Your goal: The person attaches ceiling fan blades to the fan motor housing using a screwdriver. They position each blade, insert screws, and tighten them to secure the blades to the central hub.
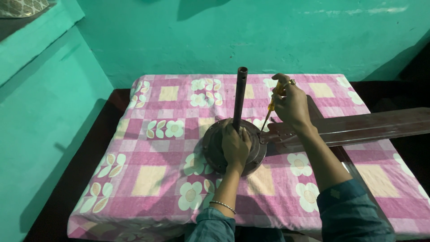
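— Ceiling fan motor (215, 148), round and dull brown metal, sits in the middle of the tabletop (148, 179) we work at, on a soft quilted cloth (170, 94) of pink and cream squares with flower prints.

— And the rod (240, 96)?

— A dark metal tube, hollow at the top, standing upright from the motor's centre. One long flat blade (371, 125), smooth and brown, runs off to the right from the motor's rim, its bracket touching the housing.

— How do our hands sit?

— Our left hand (235, 145) lies palm down on top of the motor, fingers clenched around the base of the rod, wrist straight with a thin bangle on it. Our right hand (291, 105) is raised above the blade bracket, wrist bent, fingers grasping the yellow handle of a screwdriver (270, 110). Its thin shaft slants down to where the blade meets the motor.

— Behind it all?

— A rough-plastered teal wall (251, 36).
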